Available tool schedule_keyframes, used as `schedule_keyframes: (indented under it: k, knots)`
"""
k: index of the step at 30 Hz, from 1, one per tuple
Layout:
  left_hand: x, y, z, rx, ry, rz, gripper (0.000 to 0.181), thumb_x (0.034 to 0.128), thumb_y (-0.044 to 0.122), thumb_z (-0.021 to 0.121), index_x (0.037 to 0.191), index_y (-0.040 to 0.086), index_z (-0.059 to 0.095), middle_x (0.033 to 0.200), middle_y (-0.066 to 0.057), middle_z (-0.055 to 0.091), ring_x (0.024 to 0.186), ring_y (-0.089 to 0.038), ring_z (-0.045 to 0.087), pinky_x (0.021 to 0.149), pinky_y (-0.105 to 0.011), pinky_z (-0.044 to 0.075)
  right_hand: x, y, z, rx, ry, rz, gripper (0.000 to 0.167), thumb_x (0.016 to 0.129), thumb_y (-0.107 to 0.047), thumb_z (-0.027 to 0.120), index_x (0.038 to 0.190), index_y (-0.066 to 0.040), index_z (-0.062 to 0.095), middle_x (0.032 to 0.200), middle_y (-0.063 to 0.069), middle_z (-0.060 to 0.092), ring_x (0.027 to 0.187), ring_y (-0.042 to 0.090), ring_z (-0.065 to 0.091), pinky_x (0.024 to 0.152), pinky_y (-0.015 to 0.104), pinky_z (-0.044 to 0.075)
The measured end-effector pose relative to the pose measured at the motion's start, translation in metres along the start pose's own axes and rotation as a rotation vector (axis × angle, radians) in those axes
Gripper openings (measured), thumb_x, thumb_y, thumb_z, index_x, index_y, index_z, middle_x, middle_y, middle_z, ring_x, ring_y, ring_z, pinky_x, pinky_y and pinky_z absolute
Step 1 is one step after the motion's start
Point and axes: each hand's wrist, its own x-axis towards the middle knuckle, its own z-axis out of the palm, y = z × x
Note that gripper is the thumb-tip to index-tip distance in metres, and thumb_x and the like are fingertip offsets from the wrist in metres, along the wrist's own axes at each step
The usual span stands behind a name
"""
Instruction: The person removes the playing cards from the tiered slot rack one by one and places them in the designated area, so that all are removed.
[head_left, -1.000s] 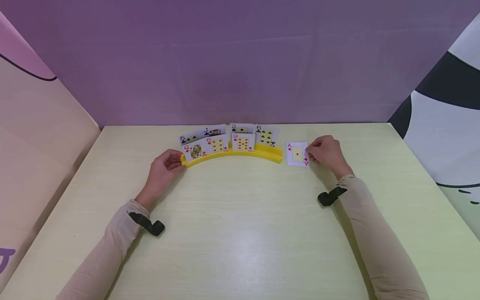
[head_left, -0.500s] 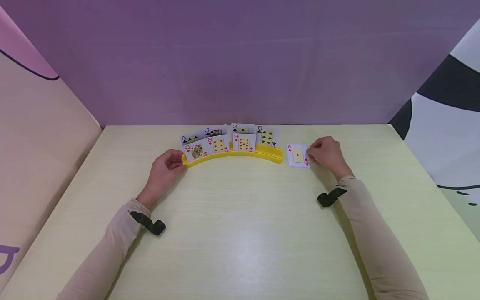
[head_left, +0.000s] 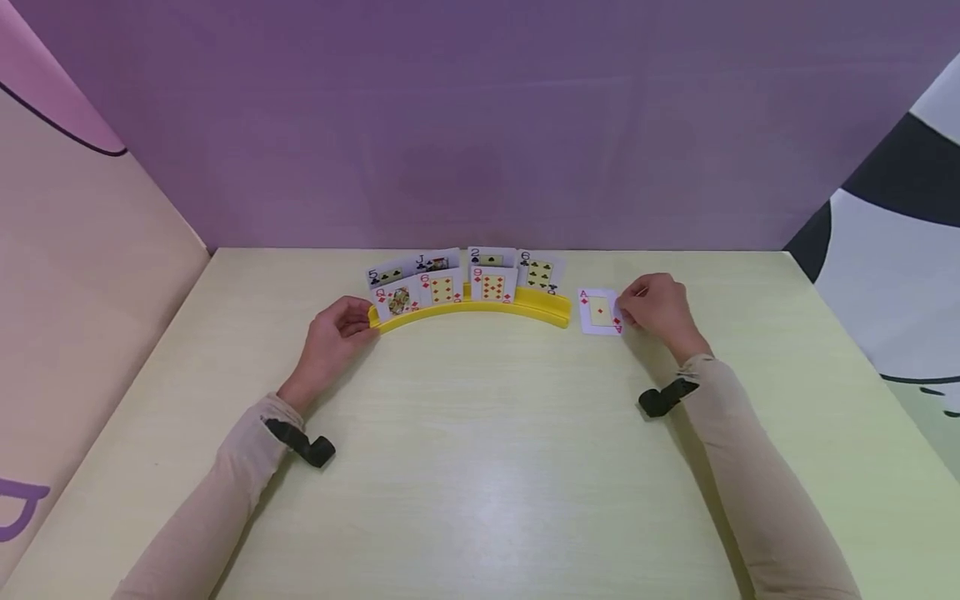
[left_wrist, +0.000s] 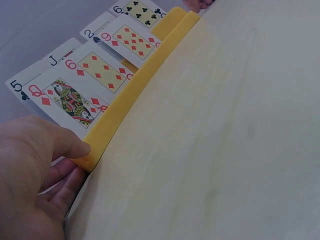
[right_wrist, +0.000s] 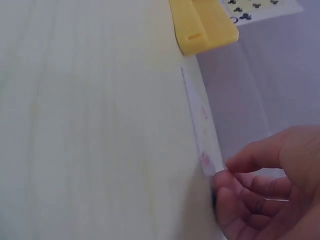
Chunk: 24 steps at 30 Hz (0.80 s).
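A curved yellow card holder (head_left: 543,310) stands near the back of the table with playing cards in two rows. My left hand (head_left: 326,346) pinches the holder's left end, thumb in front in the left wrist view. In the front row are a queen of diamonds (left_wrist: 72,102), a six of diamonds (left_wrist: 95,72) and a nine of diamonds (left_wrist: 131,37). Behind them stand a five, a jack, a two and a six of clubs (head_left: 540,271). Right of the holder, my right hand (head_left: 660,310) pinches the right edge of an ace of diamonds (head_left: 599,312), apart from the holder.
The pale wooden table (head_left: 480,450) stretches from the holder towards me. A purple wall panel (head_left: 480,133) rises behind its back edge. Patterned side walls flank the table. A black wrist camera (head_left: 318,452) sits on the left sleeve, another (head_left: 660,400) on the right.
The head view has shifted slightly, so everything appears a little further right. Both hands keep their hold, and the holder and ace stay in the same places relative to each other.
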Motion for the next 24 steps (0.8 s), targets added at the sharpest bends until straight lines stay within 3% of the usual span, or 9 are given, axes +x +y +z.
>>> schedule_keyframes:
  k: [4, 9, 16, 24]
  knots:
    - [0.001, 0.001, 0.001, -0.013, 0.004, 0.002, 0.035, 0.0877, -0.01, 0.068, 0.12, -0.011, 0.056, 0.116, -0.027, 0.061, 0.107, -0.033, 0.06, 0.087, -0.015, 0.054, -0.003, -0.012, -0.002, -0.001, 0.039, -0.036, 0.02, 0.093, -0.014, 0.059, 0.099, 0.004, 0.066, 0.075, 0.011, 0.065, 0.062, 0.017, 0.057, 0.052, 0.023, 0.046]
    - [0.001, 0.002, 0.001, -0.019, 0.012, 0.013, 0.034, 0.0869, -0.012, 0.068, 0.119, -0.012, 0.056, 0.114, -0.027, 0.061, 0.105, -0.032, 0.06, 0.086, -0.015, 0.054, -0.014, -0.037, -0.005, 0.019, 0.125, -0.143, 0.018, 0.094, -0.014, 0.058, 0.097, 0.001, 0.068, 0.086, 0.019, 0.07, 0.064, 0.018, 0.064, 0.054, 0.023, 0.05]
    - [0.001, 0.001, 0.002, -0.018, 0.014, -0.013, 0.035, 0.0868, -0.012, 0.068, 0.12, -0.011, 0.055, 0.115, -0.026, 0.06, 0.107, -0.032, 0.06, 0.087, -0.016, 0.054, -0.037, -0.077, -0.009, 0.065, 0.236, -0.302, 0.016, 0.096, -0.015, 0.06, 0.097, -0.003, 0.069, 0.088, 0.015, 0.071, 0.07, 0.021, 0.066, 0.061, 0.019, 0.049]
    - [0.002, 0.002, 0.002, 0.0, 0.005, -0.03, 0.036, 0.0881, -0.009, 0.069, 0.122, -0.009, 0.055, 0.118, -0.025, 0.06, 0.109, -0.032, 0.059, 0.092, -0.023, 0.054, -0.054, -0.11, -0.006, 0.126, 0.245, -0.435, 0.014, 0.096, -0.011, 0.062, 0.1, -0.001, 0.07, 0.09, 0.014, 0.071, 0.081, 0.026, 0.065, 0.071, 0.015, 0.049]
